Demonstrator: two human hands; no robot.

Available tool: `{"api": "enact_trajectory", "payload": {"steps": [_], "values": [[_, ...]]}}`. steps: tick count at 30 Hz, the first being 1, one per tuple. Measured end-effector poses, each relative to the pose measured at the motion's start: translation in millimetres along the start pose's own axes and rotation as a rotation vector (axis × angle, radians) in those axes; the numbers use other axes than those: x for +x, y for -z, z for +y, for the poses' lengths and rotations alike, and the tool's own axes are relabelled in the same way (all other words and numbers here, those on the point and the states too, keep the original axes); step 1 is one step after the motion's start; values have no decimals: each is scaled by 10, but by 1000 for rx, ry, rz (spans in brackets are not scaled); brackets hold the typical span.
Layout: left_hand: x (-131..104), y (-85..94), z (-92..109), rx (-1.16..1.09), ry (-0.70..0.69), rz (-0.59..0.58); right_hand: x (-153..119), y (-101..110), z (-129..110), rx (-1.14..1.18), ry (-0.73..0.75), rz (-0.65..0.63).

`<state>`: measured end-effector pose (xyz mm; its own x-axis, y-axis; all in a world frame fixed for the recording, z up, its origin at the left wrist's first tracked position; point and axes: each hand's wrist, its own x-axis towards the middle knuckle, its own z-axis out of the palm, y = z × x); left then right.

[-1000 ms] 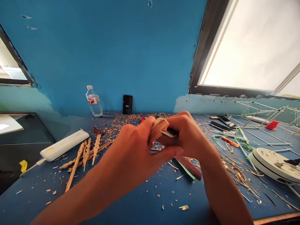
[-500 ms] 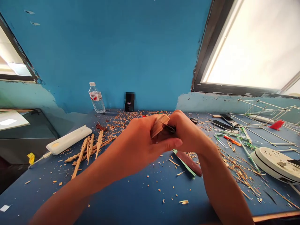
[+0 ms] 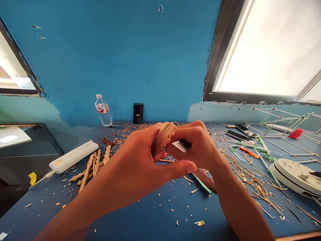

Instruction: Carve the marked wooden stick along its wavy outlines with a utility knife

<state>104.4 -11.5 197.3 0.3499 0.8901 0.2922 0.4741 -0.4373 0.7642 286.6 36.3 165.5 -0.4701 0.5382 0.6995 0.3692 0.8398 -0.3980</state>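
Note:
My left hand (image 3: 140,160) is wrapped round a pale piece of wood (image 3: 164,134), with the thumb stretched out to the right. The wood's cut end looks rough and points up and away. In my right hand (image 3: 198,144) is a knife (image 3: 180,146) with a black handle; its short blade points left, a little apart from the wood. Part of the handle is hidden by my fingers. Beneath my hands, a dark reddish-brown strip with a green edge (image 3: 206,181) lies on the blue table (image 3: 140,221).
Carved wooden sticks (image 3: 89,167) and a white power bank-like case (image 3: 74,156) lie left. A water bottle (image 3: 104,112) and black phone (image 3: 138,113) stand by the wall. Rightward are shavings (image 3: 258,184), an orange cutter (image 3: 249,152), a stick frame (image 3: 281,122) and a round power strip (image 3: 288,174).
The knife blade has come away from the wood, and my right hand has opened a gap from my left. The wood has shifted slightly left, and the view has tilted up a little.

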Motion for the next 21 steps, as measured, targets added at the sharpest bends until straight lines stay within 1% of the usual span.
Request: {"api": "enact_trajectory", "payload": {"steps": [2,4,6,8,10,13,15,19,21], "values": [[-18,-25,-63,67,-56,49,3,-20,-26,-103,29,71],[-24,-49,-120,126,-101,77,15,-25,-55,-129,41,73],[-22,-63,-142,180,-100,78,26,-24,-86,-135,31,49],[-18,-69,-129,206,-103,92,27,-25,-120,-137,-11,36],[-20,-75,-102,218,-95,94,17,-29,-155,-137,-59,53],[-33,-98,-77,232,-105,124,-8,-33,-196,-120,-65,61],[-40,-124,-79,250,-145,159,-18,-30,-208,-99,-54,54],[-18,-173,-89,273,-214,182,-5,-51,-168,-123,-72,111],[13,-193,-85,271,-201,194,9,-95,-110,-164,-90,154]]}}
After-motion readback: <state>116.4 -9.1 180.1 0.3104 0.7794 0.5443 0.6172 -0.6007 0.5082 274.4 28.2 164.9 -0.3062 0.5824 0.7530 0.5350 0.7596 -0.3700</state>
